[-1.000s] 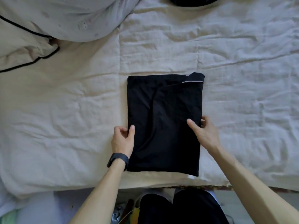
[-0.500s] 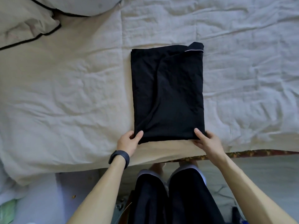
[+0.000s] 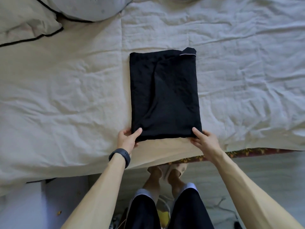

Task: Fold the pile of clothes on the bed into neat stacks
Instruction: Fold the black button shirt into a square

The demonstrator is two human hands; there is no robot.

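A black garment (image 3: pixel 165 96), folded into a tall rectangle, lies flat on the bed (image 3: pixel 66 96), its near edge close to the bed's front edge. Nothing is stacked on it.

Both arms reach forward from the bottom of the view to the garment's near corners. The left hand (image 3: pixel 127 140) holds the near left corner: its thumb lies on top of the cloth and its fingers are curled at the edge beneath. The right hand (image 3: pixel 205 140) holds the near right corner the same way, thumb on top and fingers tucked at the near edge. A dark wristband (image 3: pixel 121 155) sits on the left wrist, just nearer than the garment.

The garment is matt black cloth with soft creases and a diagonal fold line running down its middle. At its far right corner a small flap sticks out, with a thin pale strip along it. The bed cover around it is off-white, quilted and heavily wrinkled. Far to the left of the garment lies a cream pillow (image 3: pixel 24 19) edged with black piping, with a rounded grey cushion (image 3: pixel 89 7) beside it. Nearer than the garment, to its right, a strip of patterned mattress edge (image 3: pixel 247 152) shows under the cover. Below that are the person's black shorts (image 3: pixel 165 210) and the floor (image 3: pixel 247 179).
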